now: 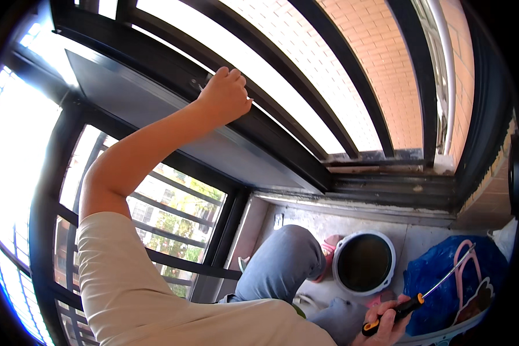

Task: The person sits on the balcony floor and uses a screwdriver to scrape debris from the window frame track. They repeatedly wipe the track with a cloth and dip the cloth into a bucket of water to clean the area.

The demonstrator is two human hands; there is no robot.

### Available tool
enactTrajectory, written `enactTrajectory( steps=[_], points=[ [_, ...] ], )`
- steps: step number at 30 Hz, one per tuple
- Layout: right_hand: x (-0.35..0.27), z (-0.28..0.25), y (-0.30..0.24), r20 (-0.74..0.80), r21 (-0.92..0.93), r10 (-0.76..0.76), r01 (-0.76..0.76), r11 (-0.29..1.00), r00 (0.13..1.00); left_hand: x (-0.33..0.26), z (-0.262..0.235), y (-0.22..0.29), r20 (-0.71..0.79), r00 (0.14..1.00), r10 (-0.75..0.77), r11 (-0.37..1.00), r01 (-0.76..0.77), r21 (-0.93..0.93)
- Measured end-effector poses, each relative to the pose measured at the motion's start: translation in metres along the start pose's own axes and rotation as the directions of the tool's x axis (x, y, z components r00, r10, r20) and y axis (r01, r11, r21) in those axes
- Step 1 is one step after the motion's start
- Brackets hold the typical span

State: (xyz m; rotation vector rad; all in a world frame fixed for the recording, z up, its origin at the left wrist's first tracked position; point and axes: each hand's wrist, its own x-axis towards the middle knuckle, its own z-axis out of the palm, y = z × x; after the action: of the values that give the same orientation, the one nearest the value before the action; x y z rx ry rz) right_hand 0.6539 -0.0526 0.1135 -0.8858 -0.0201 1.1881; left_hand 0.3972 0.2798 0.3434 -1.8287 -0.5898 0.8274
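Observation:
My left hand [225,92] is raised high and rests with curled fingers on the dark metal window frame [155,104], touching a small fitting on it. My right hand [389,320] is low at the bottom edge, closed around the black and orange handle of a long screwdriver [427,291] whose thin shaft points up and right. My bent knee in blue jeans [282,259] is between the two hands.
A round white bucket with a dark inside [364,262] stands on the floor by my knee. A blue bag and a pink hanger-like item [464,271] lie at the right. Black window bars [173,230] fill the left; a brick wall [375,69] is above.

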Motion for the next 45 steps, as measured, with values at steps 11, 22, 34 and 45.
enactTrajectory(
  steps=[11, 22, 34, 45],
  points=[
    [0.01, -0.02, 0.009, 0.066, 0.077, -0.016, 0.011, 0.997, 0.998, -0.006, -0.007, -0.126, 0.187, 0.953, -0.238, 0.97, 0.226, 0.085],
    [0.028, 0.015, 0.004, -0.053, -0.029, -0.03, 0.028, 0.999, 0.998, -0.077, -0.025, -0.248, -0.508, 0.766, -0.394, 0.881, 0.473, 0.03],
    [0.048, 0.023, 0.027, 0.021, -0.248, -0.243, 0.24, 0.938, 0.97, -0.106, -0.057, -0.32, -0.18, 0.876, -0.447, 0.804, 0.482, 0.35],
    [0.03, -0.009, 0.025, -0.001, -0.075, -0.146, 0.146, 0.986, 0.989, -0.05, -0.027, -0.121, -0.045, 0.997, -0.058, 0.978, 0.048, -0.204]
  ],
)
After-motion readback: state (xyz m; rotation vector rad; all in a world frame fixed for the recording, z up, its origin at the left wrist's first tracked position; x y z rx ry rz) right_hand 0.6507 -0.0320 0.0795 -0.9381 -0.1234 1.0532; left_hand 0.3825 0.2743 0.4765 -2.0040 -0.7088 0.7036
